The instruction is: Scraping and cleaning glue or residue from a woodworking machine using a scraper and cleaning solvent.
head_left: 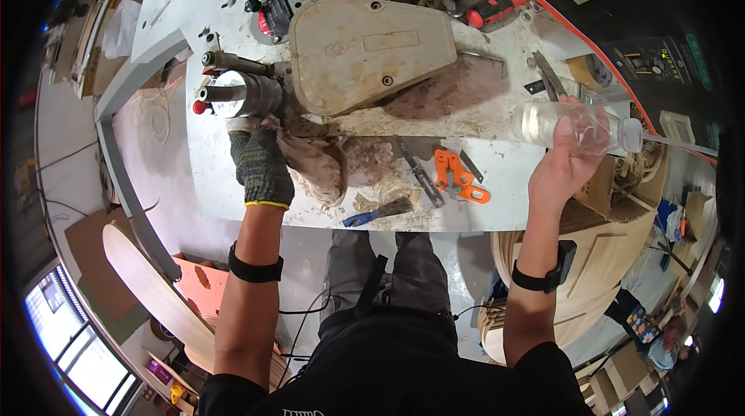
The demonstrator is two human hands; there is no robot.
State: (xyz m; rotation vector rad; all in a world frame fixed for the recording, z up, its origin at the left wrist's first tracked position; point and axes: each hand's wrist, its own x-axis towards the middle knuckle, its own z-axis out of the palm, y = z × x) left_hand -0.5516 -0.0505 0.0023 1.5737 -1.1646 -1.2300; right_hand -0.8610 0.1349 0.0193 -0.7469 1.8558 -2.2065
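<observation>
My right hand, bare, is wrapped round a clear plastic bottle with a white cap, lying nearly level over the right end of the white machine table. Some clear liquid shows inside it. My left hand wears a dark grey knitted glove with a yellow cuff edge. Its fingers are closed on a dirty beige rag just below a shiny metal roller. The rag hangs to the right of the glove; part of it is hidden by the hand. A large beige cover stands right of the roller.
On the table lie orange clamp-like pieces, a blue-handled brush, a dark slim tool and a red-black-handled tool. A black control box with orange edging bounds the right. Curved wooden panels stand below it.
</observation>
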